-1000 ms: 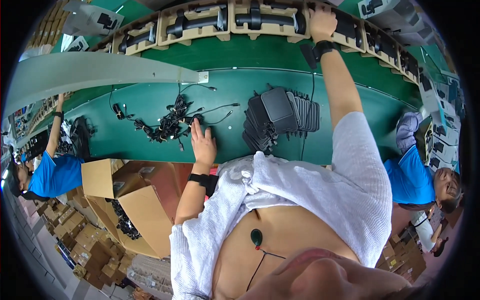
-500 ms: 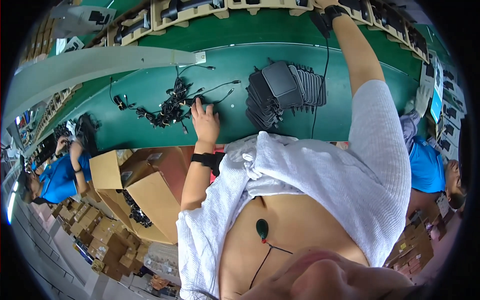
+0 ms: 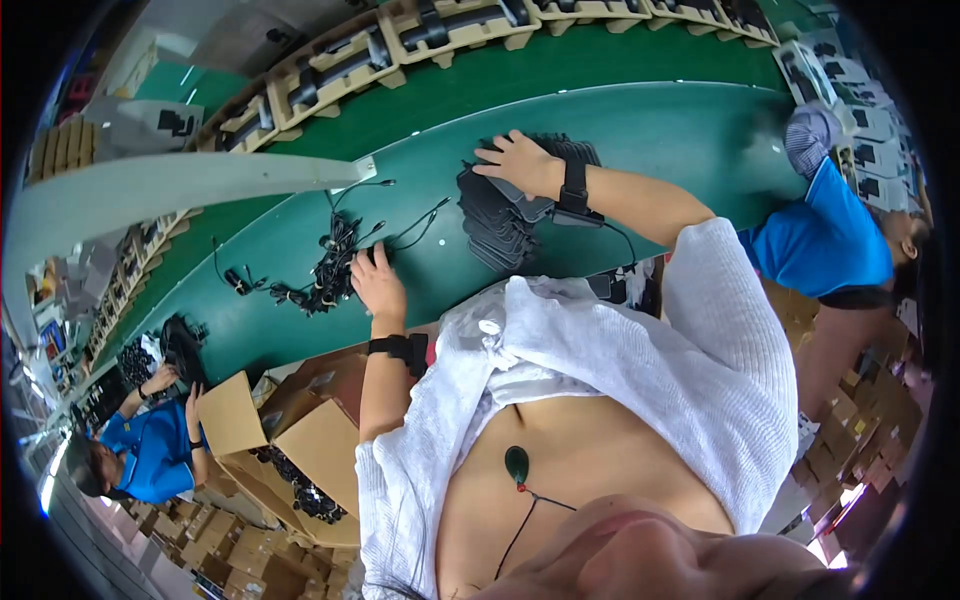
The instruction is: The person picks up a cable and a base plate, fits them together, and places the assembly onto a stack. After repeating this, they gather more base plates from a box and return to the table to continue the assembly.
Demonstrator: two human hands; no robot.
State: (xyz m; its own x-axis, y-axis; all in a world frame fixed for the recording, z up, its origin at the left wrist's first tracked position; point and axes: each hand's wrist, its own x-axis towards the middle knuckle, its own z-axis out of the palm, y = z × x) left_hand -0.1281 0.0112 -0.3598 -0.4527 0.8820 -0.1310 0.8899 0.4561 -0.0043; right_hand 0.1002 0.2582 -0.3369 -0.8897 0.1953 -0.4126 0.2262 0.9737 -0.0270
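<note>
My right hand [image 3: 522, 165] rests on a fanned stack of dark grey flat pieces with rounded corners [image 3: 493, 225], its fingers spread. What those pieces are does not show clearly. My left hand [image 3: 379, 287] lies at the right edge of a heap of bundled black cables [image 3: 335, 265], fingers apart and touching it. Loose cable ends with small plugs stick out of the heap towards the stack. Both wrists wear black bands; a small black box with a cord hangs by the right one.
Along the far side of the green bench [image 3: 660, 130] runs a row of beige moulded trays [image 3: 455, 45] holding black parts. A pale curved arm [image 3: 200, 175] crosses at left. An open carton [image 3: 320, 440] stands below the bench edge. Co-workers in blue sit at left and right.
My right hand has come back from the far trays to the grey stack, nothing visible in it. My left hand stays by the cables. The view has turned somewhat.
</note>
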